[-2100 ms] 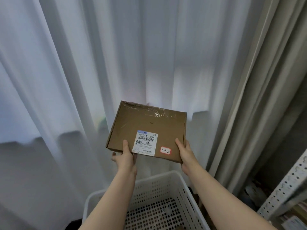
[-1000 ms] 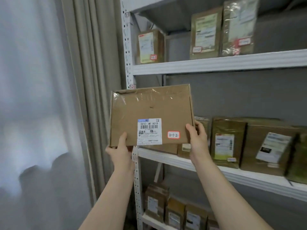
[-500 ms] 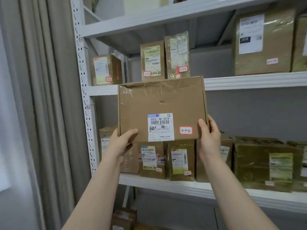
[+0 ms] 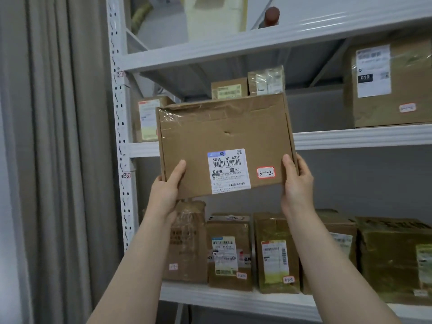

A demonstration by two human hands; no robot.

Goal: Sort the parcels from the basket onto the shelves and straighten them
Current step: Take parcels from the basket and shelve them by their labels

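Fingers: left hand [image 4: 167,191] and right hand [image 4: 296,184] each clasp lower corner of flat cardboard parcel [image 4: 224,136], sticker "3-1-2" [image 4: 265,172]; parcel upright, raised before white shelf rack [image 4: 350,138], middle shelf.

Both arms raised — left hand [image 4: 167,190], right hand [image 4: 298,183] gripping, thumbs forward, fingers hidden behind.
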